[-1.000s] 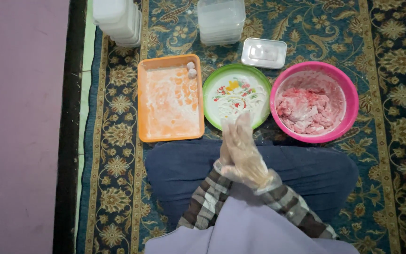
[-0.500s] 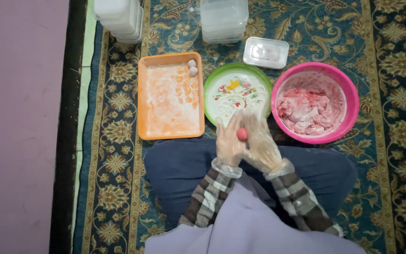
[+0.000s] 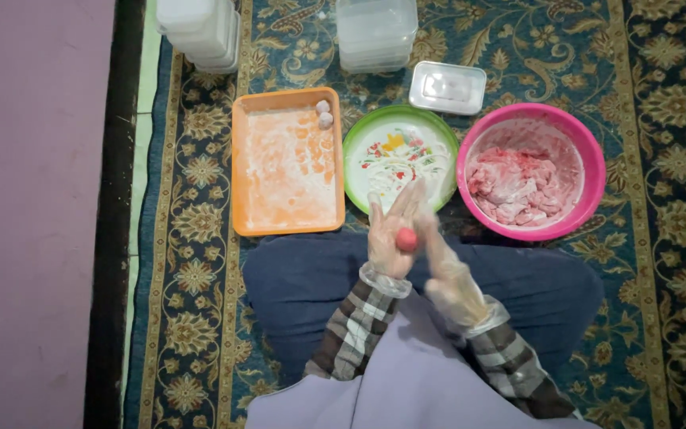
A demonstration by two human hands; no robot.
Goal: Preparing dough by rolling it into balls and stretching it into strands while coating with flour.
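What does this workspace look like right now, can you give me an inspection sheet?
Surface: patterned carpet, blue and gold.
Job's things: small pink ball between both gloved palms; pink bowl holding pink mixture; green plate, floury; orange tray, floured, two coated balls in its far corner.
Clutter: clear lidded container; two stacks of plastic containers.
Hands: left hand and right hand in clear gloves, fingers extended.
Cables: nothing seen.
Surroundings: purple floor left of carpet.
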